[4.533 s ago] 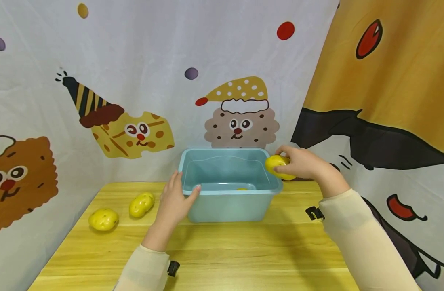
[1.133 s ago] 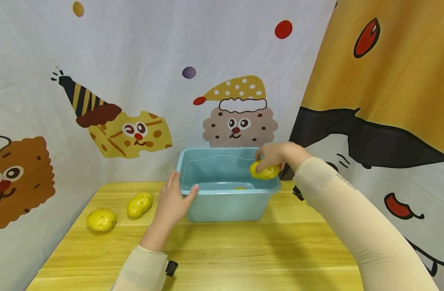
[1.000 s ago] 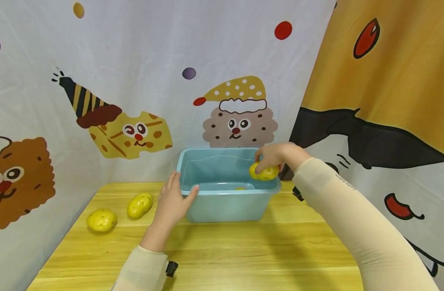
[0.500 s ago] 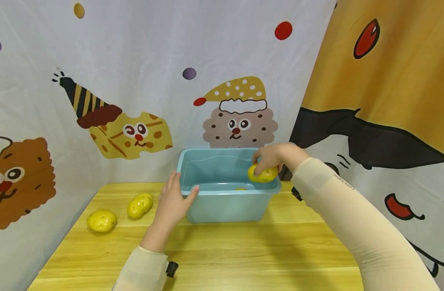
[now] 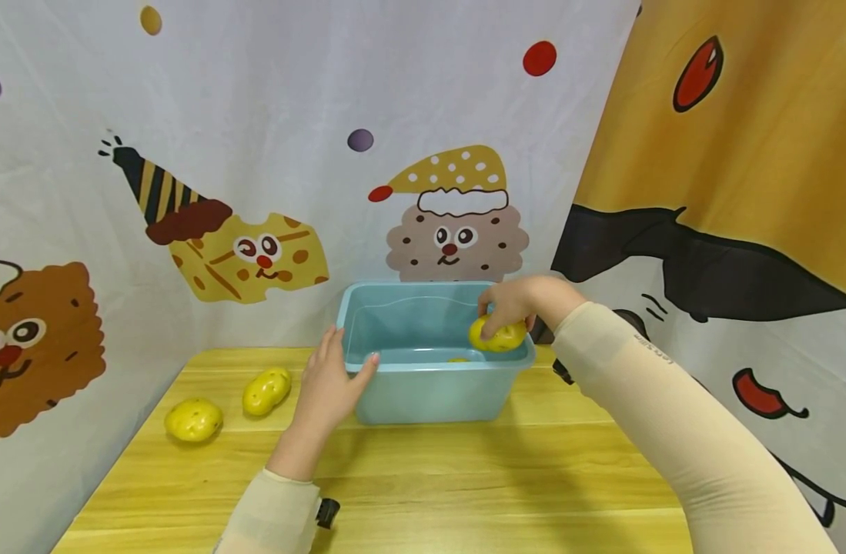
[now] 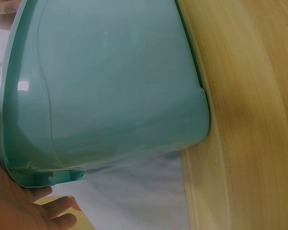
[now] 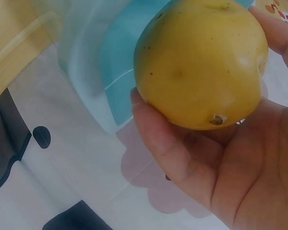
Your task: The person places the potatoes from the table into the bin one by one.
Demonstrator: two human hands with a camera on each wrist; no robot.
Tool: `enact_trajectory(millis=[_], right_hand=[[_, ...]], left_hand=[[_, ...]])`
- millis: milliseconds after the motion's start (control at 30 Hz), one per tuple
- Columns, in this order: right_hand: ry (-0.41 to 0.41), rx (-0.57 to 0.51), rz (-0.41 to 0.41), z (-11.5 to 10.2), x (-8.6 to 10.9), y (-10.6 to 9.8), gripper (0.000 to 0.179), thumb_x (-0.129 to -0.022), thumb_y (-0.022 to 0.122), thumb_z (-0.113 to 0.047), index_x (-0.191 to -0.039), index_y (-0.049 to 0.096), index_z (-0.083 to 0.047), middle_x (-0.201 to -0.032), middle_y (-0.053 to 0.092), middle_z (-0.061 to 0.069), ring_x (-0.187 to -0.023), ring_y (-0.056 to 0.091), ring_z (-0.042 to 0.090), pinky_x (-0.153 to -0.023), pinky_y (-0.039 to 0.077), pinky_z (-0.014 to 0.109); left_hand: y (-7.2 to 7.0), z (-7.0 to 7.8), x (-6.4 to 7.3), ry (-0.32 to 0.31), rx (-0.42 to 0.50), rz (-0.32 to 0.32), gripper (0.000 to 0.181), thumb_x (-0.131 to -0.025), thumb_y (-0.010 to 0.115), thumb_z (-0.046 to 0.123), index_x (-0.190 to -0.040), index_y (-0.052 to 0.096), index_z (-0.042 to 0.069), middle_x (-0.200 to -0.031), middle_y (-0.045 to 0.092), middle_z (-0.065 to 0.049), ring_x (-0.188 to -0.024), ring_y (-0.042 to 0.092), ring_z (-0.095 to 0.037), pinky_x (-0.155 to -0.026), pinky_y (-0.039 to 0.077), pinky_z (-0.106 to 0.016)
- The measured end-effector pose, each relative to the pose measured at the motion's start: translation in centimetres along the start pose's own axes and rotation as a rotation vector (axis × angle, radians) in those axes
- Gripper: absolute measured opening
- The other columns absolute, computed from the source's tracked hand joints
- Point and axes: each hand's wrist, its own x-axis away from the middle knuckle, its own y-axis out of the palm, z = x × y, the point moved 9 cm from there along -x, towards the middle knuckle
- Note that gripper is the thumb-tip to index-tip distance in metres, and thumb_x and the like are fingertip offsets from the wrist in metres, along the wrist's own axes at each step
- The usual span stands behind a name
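Note:
My right hand [image 5: 516,300] holds a yellow potato [image 5: 495,335] inside the upper right part of a light blue plastic bin [image 5: 433,396]. In the right wrist view its fingers and thumb grip the potato [image 7: 197,67] from opposite sides, with the bin's wall behind. At the bin's front left corner rests my left hand [image 5: 329,388], fingers extended along the left side and thumb at the front rim. The left wrist view shows its fingers [image 6: 57,206] spread beside the rim's corner. Another potato [image 5: 457,359] lies in the bin, mostly hidden by the front wall.
Two more yellow potatoes, one oval potato [image 5: 194,420] and one longer potato [image 5: 266,391], lie left of the bin on the wooden table [image 5: 423,485]. A cartoon-printed curtain [image 5: 277,92] hangs behind the table and along its sides.
My right hand has brought the potato leftward from outside the bin's right rim to over its inside, then slightly lower. The left hand keeps its place at the corner.

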Motion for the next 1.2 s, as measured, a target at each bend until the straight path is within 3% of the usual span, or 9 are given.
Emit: enact_trajectory(millis=[533, 700, 967, 1200], right_hand=[[0.028, 0.028, -0.001, 0.16, -0.28, 0.27, 0.057, -0.088, 0.073, -0.037, -0.136, 0.055, -0.011, -0.129, 0.056, 0.012, -0.11, 0.058, 0.029, -0.078, 0.058, 0.038], [0.03, 0.095, 0.024, 0.19, -0.25, 0.01, 0.056, -0.092, 0.07, -0.037, -0.139, 0.054, -0.012, -0.126, 0.058, 0.009, -0.108, 0.058, 0.026, -0.074, 0.058, 0.035], [0.034, 0.118, 0.056, 0.48, -0.04, -0.23, 0.056, -0.093, 0.068, -0.038, -0.14, 0.053, -0.012, -0.137, 0.053, 0.014, -0.113, 0.055, 0.027, -0.069, 0.057, 0.031], [0.029, 0.12, 0.067, 0.41, 0.25, -0.33, 0.056, -0.094, 0.068, -0.037, -0.14, 0.053, -0.011, -0.136, 0.053, 0.015, -0.11, 0.056, 0.027, -0.066, 0.056, 0.03]], left_hand=[[-0.12, 0.17, -0.16, 0.003, 0.001, 0.002, 0.089, -0.096, 0.053, 0.059, -0.155, 0.025, -0.002, -0.164, 0.017, -0.021, -0.143, 0.026, -0.046, -0.113, 0.024, -0.066], [-0.11, 0.23, -0.18, 0.008, -0.004, 0.004, 0.089, -0.096, 0.053, 0.059, -0.155, 0.026, -0.002, -0.163, 0.018, -0.021, -0.143, 0.027, -0.046, -0.113, 0.024, -0.066], [-0.01, 0.2, -0.05, 0.006, -0.006, -0.002, 0.092, -0.095, 0.051, 0.063, -0.155, 0.025, -0.001, -0.164, 0.017, -0.02, -0.144, 0.027, -0.046, -0.113, 0.024, -0.066], [-0.05, 0.17, -0.01, 0.012, -0.004, 0.006, 0.091, -0.096, 0.052, 0.061, -0.155, 0.026, -0.002, -0.163, 0.018, -0.021, -0.143, 0.027, -0.047, -0.113, 0.024, -0.066]])
